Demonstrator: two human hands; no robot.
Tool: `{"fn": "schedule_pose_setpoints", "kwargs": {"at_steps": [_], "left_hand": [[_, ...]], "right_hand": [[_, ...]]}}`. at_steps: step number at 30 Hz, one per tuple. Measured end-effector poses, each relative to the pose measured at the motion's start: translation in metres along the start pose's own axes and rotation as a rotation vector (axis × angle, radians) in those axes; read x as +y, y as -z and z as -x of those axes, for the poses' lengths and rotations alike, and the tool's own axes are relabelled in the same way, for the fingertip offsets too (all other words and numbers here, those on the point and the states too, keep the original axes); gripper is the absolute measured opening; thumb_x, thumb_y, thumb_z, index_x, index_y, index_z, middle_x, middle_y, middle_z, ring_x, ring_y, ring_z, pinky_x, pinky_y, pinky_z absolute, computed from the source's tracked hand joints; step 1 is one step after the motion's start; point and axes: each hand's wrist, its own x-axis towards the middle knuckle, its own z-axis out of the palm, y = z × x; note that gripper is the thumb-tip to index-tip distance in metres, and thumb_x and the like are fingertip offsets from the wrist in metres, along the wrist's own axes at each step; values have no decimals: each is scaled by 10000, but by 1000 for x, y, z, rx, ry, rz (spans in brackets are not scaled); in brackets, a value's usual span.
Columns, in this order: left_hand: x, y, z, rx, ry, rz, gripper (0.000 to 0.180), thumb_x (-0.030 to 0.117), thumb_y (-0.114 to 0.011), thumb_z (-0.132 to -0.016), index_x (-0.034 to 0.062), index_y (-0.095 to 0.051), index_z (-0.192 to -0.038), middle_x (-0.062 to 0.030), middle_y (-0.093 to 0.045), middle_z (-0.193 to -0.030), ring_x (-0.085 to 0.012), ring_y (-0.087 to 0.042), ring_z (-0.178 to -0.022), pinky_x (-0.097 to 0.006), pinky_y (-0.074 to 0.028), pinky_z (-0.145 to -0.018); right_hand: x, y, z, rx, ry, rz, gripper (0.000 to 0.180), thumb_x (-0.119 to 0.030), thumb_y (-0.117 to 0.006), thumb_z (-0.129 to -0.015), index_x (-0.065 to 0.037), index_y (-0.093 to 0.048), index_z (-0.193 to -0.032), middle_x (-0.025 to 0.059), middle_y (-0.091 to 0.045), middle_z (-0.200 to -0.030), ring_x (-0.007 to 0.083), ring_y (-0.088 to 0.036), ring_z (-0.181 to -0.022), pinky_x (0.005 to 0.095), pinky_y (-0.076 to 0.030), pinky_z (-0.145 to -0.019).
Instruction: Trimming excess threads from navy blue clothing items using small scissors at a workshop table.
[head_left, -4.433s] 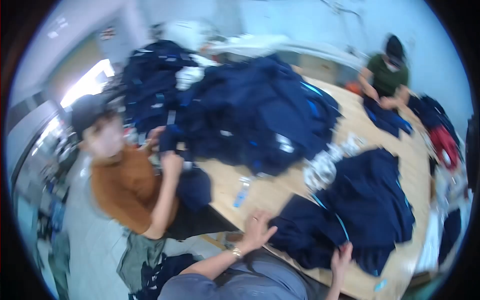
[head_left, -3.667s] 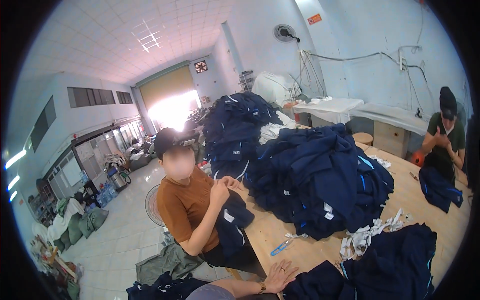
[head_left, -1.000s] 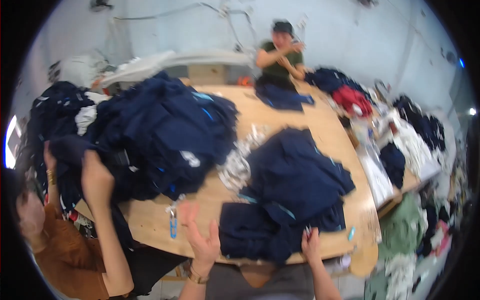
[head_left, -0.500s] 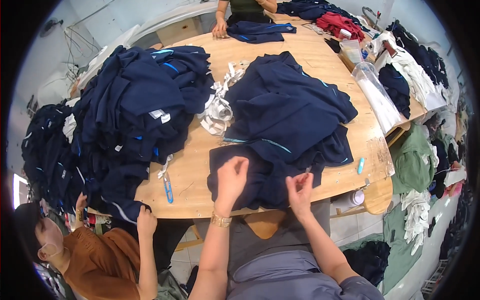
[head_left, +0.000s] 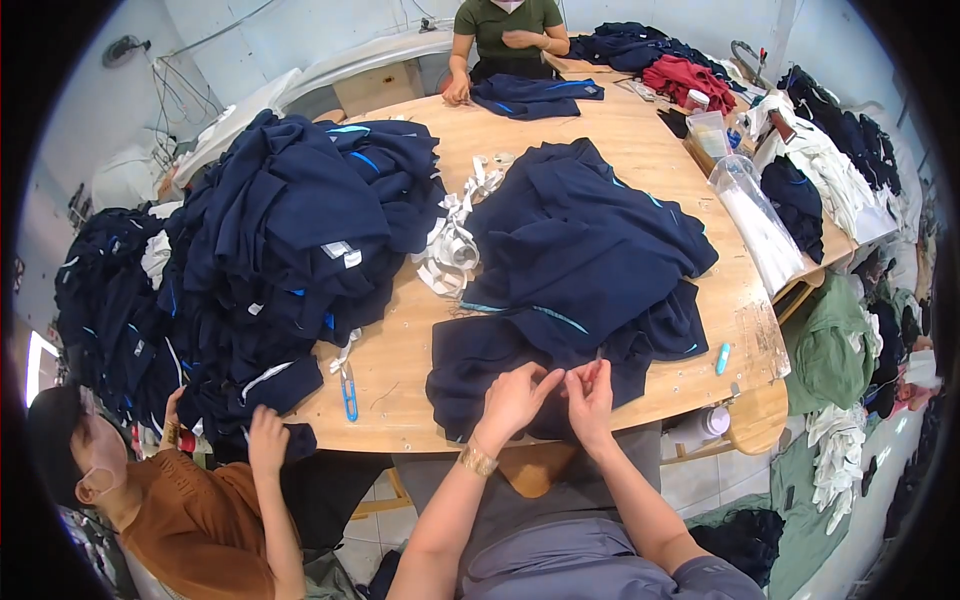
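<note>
A large heap of navy garments [head_left: 290, 230] covers the left of the round wooden table [head_left: 640, 130]. Blue-handled thread snips [head_left: 348, 385] lie beside it, crumpled white fabric scraps [head_left: 452, 250] farther up. A clear plastic bag [head_left: 755, 225] rests at the right edge.

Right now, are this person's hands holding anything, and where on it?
Both the left hand and the right hand pinch the near edge of the navy garment lying on the wooden table. A small tool in the right hand cannot be told.
</note>
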Motion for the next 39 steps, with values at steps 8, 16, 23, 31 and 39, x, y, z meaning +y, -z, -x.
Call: {"fn": "schedule_pose_setpoints", "kwargs": {"at_steps": [8, 16, 23, 31, 39], "left_hand": [[22, 37, -51, -201, 172, 759, 252, 223, -539, -910, 33, -537, -744, -33, -560, -626, -104, -561, -498, -213, -448, -425], [65, 55, 4, 58, 36, 1258, 175, 161, -543, -916, -9, -531, -877, -92, -627, -801, -117, -620, -628, -213, -514, -562], [65, 54, 17, 583, -358, 299, 204, 136, -741, -729, -8, -619, -807, -144, -586, -783, -303, -561, -761, -362, -458, -701], [25, 63, -3, 694, -413, 4, 484, 62, -746, -679, 70, -521, -1108, -148, -505, -1065, -318, -499, -1001, -379, -428, -881], [2, 92, 0, 12, -193, 940, 154, 184, -493, -947, 71, -532, -851, 71, -485, -791, -13, -406, -732, -163, -342, -663]], "right_hand": [[-47, 17, -2, 4, -7, -148, 305, -8, -605, -843, -82, -312, -807, -3, -440, -719, 20, -377, -595, 170, -323, -510], [-75, -15, -12, 39, 514, 289, 440, 8, -766, -626, -23, -393, -859, 129, -395, -915, 205, -423, -699, 272, -368, -579], [-75, -7, -30, 18, 358, 126, 331, 58, -647, -689, -15, -454, -947, 52, -418, -840, 127, -405, -660, 225, -358, -587], [-126, 17, -53, -345, 79, -169, 335, 46, -634, -784, -79, -327, -831, 21, -509, -867, 25, -405, -700, 155, -352, -595], [-121, 38, -72, -439, 43, 6, 335, 65, -662, -740, -82, -364, -780, -6, -502, -838, 43, -456, -744, 199, -422, -690]]}}
